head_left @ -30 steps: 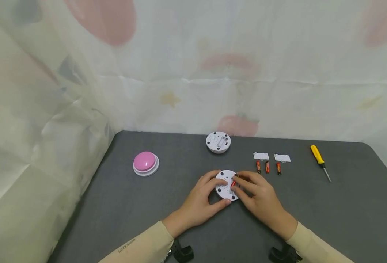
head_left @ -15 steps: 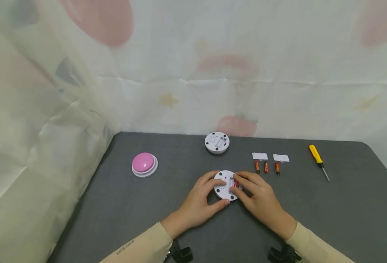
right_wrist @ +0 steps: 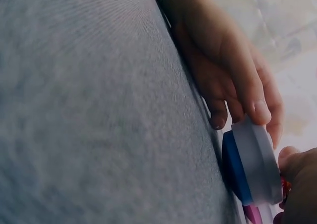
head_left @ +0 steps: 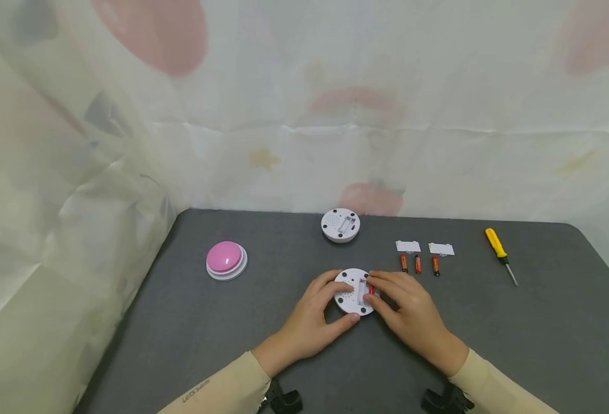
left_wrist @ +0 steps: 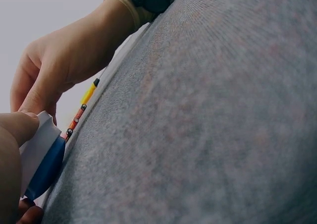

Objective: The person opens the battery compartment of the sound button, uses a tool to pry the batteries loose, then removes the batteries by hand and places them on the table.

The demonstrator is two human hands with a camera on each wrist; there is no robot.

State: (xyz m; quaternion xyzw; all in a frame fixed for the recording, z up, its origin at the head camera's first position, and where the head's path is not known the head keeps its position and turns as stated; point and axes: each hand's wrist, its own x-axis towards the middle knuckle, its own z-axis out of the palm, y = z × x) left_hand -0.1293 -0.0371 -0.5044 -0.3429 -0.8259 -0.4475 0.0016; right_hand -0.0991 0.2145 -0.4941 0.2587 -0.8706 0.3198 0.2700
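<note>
A round buzzer button lies upside down between the hands, its white base (head_left: 355, 300) facing up with an uncovered battery compartment. Its blue dome (left_wrist: 47, 169) shows underneath in the left wrist view. My left hand (head_left: 309, 322) grips the base from the left, thumb at the near rim and fingers over the far side and top. From the right, my right hand (head_left: 413, 302) has thumb and index finger at the two ends of a red battery (head_left: 371, 289), which sits along the right side of the compartment. Those fingers partly cover the battery.
Behind stands another upturned white button (head_left: 340, 225) with its compartment uncovered. A pink button (head_left: 225, 257) stands upright at left. Two white covers (head_left: 408, 246) and three loose batteries (head_left: 418, 264) lie right of centre; farther right is a yellow-handled screwdriver (head_left: 497, 244).
The red battery has gone from tilted across the compartment to lying lengthwise along its right side. Right thumb and index finger have shifted slightly with it; the left hand keeps its grip.
</note>
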